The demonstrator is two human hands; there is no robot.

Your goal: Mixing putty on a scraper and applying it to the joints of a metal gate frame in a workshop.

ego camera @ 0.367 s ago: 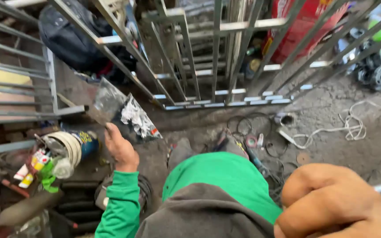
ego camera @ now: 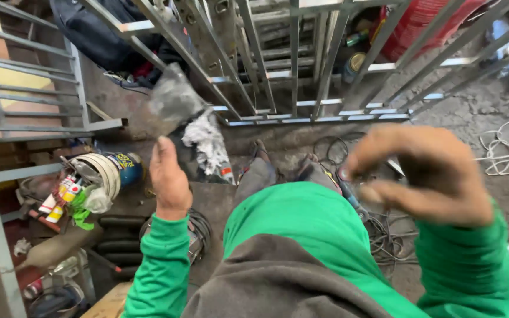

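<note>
The left hand [ego camera: 169,179] is raised with its fingers closed on a clear plastic bag [ego camera: 175,99], which hangs blurred in front of the metal railing frame [ego camera: 293,115]. A white crumpled rag [ego camera: 207,144] lies just below the bag. The right hand [ego camera: 425,174], nearer the camera and right of the frame, is blurred with fingers curled; whether it grips anything cannot be told.
</note>
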